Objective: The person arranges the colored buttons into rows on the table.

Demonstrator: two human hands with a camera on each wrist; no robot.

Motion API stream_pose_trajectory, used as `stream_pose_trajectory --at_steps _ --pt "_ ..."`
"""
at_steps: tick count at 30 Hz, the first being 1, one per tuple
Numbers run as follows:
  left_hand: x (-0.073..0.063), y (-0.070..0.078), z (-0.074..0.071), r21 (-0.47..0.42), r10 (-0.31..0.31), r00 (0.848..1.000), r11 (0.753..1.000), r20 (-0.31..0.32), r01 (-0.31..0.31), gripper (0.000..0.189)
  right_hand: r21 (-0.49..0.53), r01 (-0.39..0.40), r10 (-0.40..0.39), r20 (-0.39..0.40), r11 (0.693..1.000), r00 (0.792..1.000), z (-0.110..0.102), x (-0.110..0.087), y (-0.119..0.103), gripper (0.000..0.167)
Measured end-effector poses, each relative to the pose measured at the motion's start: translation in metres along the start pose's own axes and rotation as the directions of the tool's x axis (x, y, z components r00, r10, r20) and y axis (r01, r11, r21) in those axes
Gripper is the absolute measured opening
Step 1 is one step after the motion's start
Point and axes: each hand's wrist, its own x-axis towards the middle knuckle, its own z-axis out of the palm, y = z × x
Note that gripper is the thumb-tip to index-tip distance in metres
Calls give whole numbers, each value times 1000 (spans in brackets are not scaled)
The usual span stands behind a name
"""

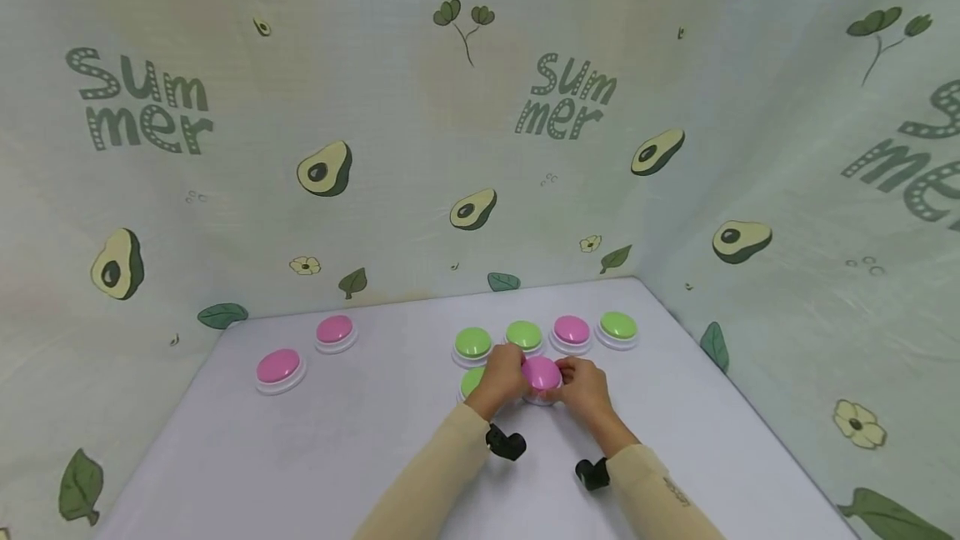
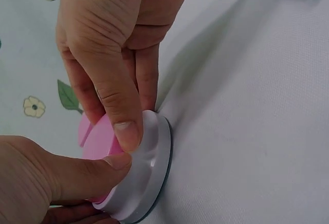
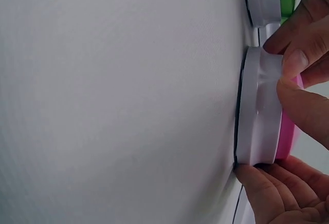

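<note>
A round pink push button [image 1: 542, 373] with a white base sits on the table between both hands. My left hand [image 1: 504, 375] grips its left side and my right hand [image 1: 587, 390] its right side. In the left wrist view, the two thumbs meet at the near edge of the pink dome [image 2: 100, 141], over the white base [image 2: 149, 167]. Fingers wrap around the sides of the base [image 3: 257, 106] in the right wrist view. A green button [image 1: 472, 382] is partly hidden behind my left hand.
Behind the hands stand two green buttons [image 1: 473, 342] [image 1: 523, 335], a pink one [image 1: 572, 330] and another green one [image 1: 618, 325]. Two more pink buttons [image 1: 278, 366] [image 1: 334, 328] lie at the left of the white table [image 1: 300, 457]. A printed cloth [image 1: 405, 148] hangs around it.
</note>
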Motion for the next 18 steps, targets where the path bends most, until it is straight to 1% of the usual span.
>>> stream_pose_trajectory --at_steps 2,6,10,14,18 --pt "0 1 1 3 -7 1000 1000 -2 7 36 -12 11 -11 -2 1000 1000 -1 2 1 56" --pt "1 0 0 17 3 1000 1000 -14 -3 39 -51 16 -15 17 999 1000 -2 4 -2 56" --pt "1 -1 1 33 16 1000 999 -26 -15 40 -93 -13 16 35 996 999 -3 4 -5 56" --pt "2 -3 3 12 0 1000 1000 -22 0 44 -110 -34 39 40 993 998 -3 5 -3 55" --pt "3 -5 2 2 5 1000 1000 -22 -5 45 -126 -35 40 36 991 999 -2 7 -4 55"
